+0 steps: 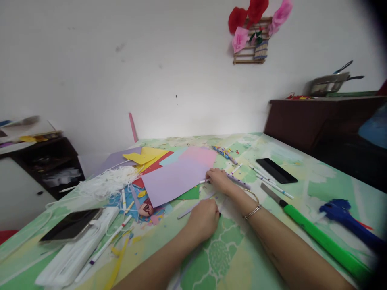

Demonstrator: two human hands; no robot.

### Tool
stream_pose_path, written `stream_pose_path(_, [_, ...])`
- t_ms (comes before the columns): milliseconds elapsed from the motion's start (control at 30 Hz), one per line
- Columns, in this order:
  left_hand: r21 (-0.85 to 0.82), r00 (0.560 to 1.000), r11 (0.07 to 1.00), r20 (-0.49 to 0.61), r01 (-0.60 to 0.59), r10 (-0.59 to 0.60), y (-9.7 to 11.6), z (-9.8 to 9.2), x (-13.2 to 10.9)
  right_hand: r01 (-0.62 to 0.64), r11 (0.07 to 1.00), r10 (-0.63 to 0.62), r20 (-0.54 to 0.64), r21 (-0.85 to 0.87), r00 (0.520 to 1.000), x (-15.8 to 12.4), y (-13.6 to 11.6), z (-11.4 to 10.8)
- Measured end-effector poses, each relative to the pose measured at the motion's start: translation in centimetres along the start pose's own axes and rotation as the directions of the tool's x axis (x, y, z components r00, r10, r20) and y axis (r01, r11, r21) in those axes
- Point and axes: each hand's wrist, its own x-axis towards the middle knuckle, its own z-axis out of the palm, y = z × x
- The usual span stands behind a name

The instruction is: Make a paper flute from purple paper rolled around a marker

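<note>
My left hand (203, 217) is closed in a fist on the table; a small dark tip shows at its fingers, but what it grips is hidden. A thin purple paper strip (185, 212) runs beside and behind this fist. Farther forward, my right hand (220, 180) curls its fingers over a white marker (203, 182), whose end sticks out to the left. A dotted purple pen (240, 181) lies by that wrist. Left of the right hand, a lilac paper sheet (172, 179) covers parts of pink paper (202, 155), red paper and green paper (190, 193).
At left are tangled white string (105, 183), a phone (71, 225) on a white power strip (78, 249) and scattered markers. At right lie a black phone (276, 170), a green-handled knife (320, 233) with its blade bare, and a blue-handled tool (347, 219).
</note>
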Motion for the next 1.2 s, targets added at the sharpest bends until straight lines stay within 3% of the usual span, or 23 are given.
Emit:
stream_pose_path(133, [-0.007,1.0,1.0,0.012,-0.029,0.029,-0.2,-0.2,0.0,0.03,0.994,-0.025,-0.051,0.104,0.998,-0.3,-0.2,-0.3])
stream_pose_path(267, [-0.178,0.998,0.983,-0.049,-0.046,0.038,-1.2,-0.5,0.3,0.026,0.973,0.026,-0.221,0.23,0.975,-0.7,-1.3,-2.5])
stream_pose_path(367, [-0.38,0.982,0.922,-0.187,-0.078,0.006,-2.1,-0.7,0.9,-0.007,0.929,0.179,-0.431,0.37,0.884,-1.2,-1.6,-4.9])
stream_pose_path(433, [-0.434,0.978,0.898,-0.209,-0.066,-0.029,-2.6,-0.6,1.1,-0.069,0.856,0.349,-0.474,0.512,0.808,-1.7,-1.2,-6.4])
stream_pose_path(533, [-0.33,0.983,0.939,-0.184,-0.091,0.03,-2.7,0.0,1.2,-0.269,0.811,0.452,-0.265,0.519,0.852,-2.8,-0.4,-7.8])
stream_pose_path(667, [-0.147,0.977,0.972,-0.141,-0.183,0.163,-2.0,0.8,0.9,-0.374,0.812,0.389,0.062,0.448,0.919,-4.8,0.0,-7.7])
stream_pose_path(800, [-0.115,0.979,0.977,-0.117,-0.178,0.165,-1.6,1.1,1.0,-0.413,0.83,0.29,0.342,0.375,0.894,-5.9,-0.2,-6.7])
stream_pose_path(933, [-0.168,0.98,0.97,-0.125,-0.177,0.157,-1.6,0.8,1.2,-0.405,0.849,0.249,0.418,0.34,0.874,-5.8,-0.1,-5.9])
stream_pose_path(1067, [-0.317,0.982,0.937,-0.16,-0.147,0.1,-1.7,0.4,1.3,-0.353,0.829,0.179,0.392,0.433,0.902,-5.7,-0.1,-6.1])
stream_pose_path(1133, [-0.517,0.981,0.847,-0.191,-0.125,0.028,-1.8,0.2,1.4,-0.331,0.798,0.159,0.355,0.504,0.921,-5.7,-0.2,-6.3])
stream_pose_path(1200, [-0.727,0.977,0.677,-0.206,-0.114,-0.057,-2.0,-0.2,1.5,-0.308,0.764,0.152,0.306,0.566,0.94,-5.7,-0.4,-6.5])
